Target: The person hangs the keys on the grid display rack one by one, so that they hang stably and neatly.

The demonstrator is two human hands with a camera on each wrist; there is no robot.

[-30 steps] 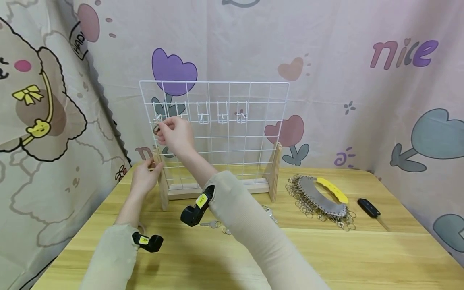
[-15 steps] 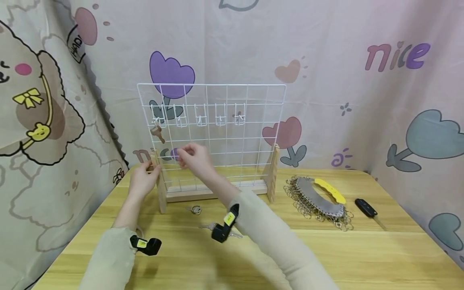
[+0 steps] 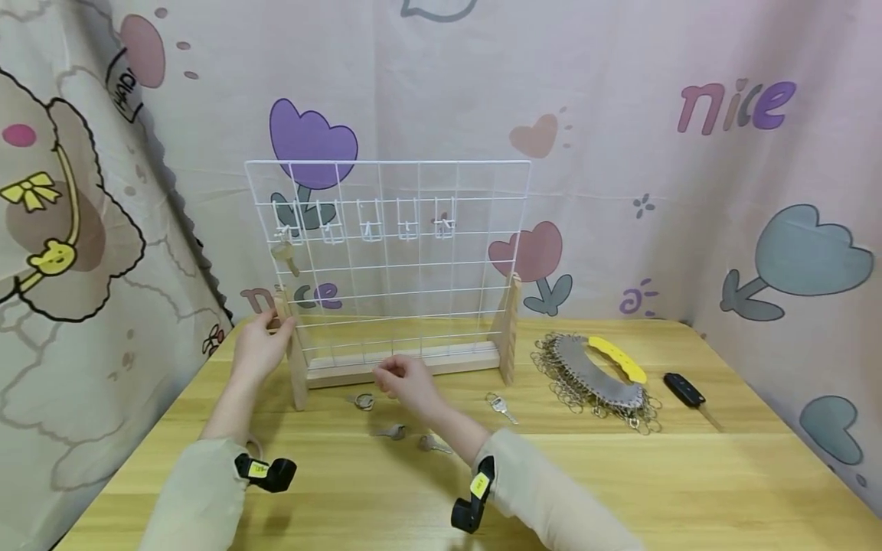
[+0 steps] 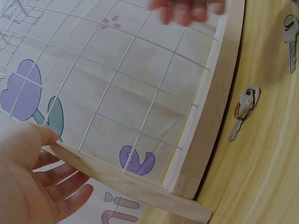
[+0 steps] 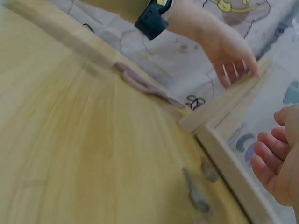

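My left hand (image 3: 260,348) grips the left wooden post (image 4: 107,175) of the white wire grid rack (image 3: 386,163), thumb on the near side and fingers behind. My right hand (image 3: 411,386) hovers over the table before the rack's wooden base (image 4: 212,102), fingers loosely curled around nothing. From the leftmost white hook hangs a key (image 3: 285,256); several more hooks (image 3: 408,229) are in the same row. Loose keys lie in front of the base: one with a ring (image 4: 245,105), another (image 3: 392,431), a third (image 3: 434,443), and one farther right (image 3: 501,408).
On the right lies a grey curved plate (image 3: 596,375) fringed with metal rings, with a yellow handle (image 3: 618,358). Beside it is a black car key (image 3: 684,390). A pink-handled tool, perhaps scissors (image 5: 145,86), lies near my left forearm. Printed cloth hangs behind.
My right hand has let go of the key, now hanging on the leftmost hook, and moved down and right to just above the table. My left hand stays on the post.
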